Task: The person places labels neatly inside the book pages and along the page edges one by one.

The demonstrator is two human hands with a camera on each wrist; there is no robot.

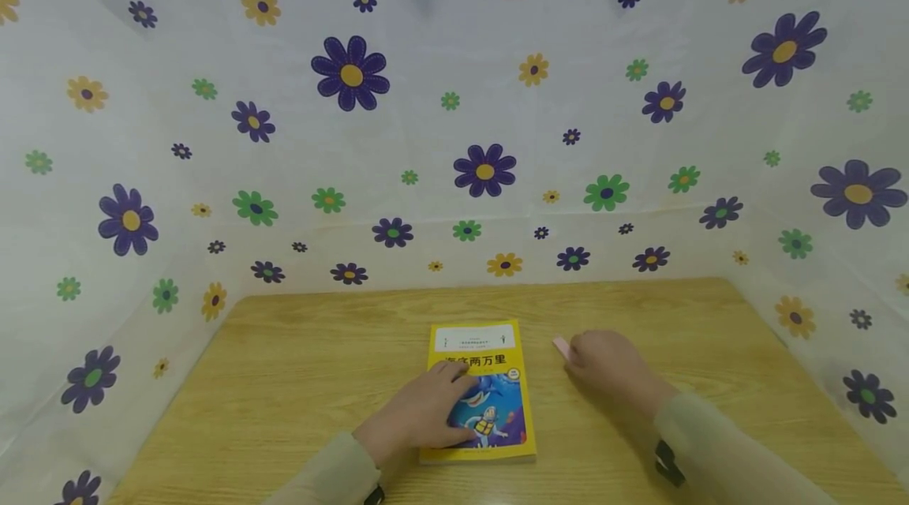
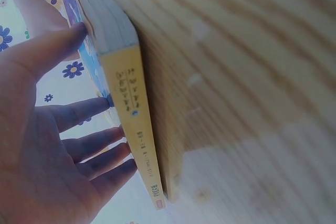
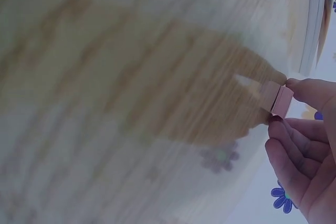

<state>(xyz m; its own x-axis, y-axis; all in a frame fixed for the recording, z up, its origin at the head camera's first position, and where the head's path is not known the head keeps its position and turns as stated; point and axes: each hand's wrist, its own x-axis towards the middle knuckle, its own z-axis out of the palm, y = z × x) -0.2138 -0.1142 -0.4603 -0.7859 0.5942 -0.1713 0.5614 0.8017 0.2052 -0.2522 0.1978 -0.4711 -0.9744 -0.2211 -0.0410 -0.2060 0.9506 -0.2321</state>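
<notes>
Dull Light, Glossy Glare

Dim, even light lies over the table (image 1: pixel 305 379), a faint shadow along the right sleeve (image 1: pixel 738 446). In both wrist views, pale reflections wash its grain, blurred up close; lettering on the book (image 2: pixel 140 129) looks soft.

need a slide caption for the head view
Left hand resting on a yellow book, right hand pinching a pink item beside it

A screened-off tabletop booth: flower-printed white sheeting (image 1: pixel 426 24) across the upper frame walls 3 sides of the wood-grain table (image 1: pixel 319 363), lower centre.
</notes>
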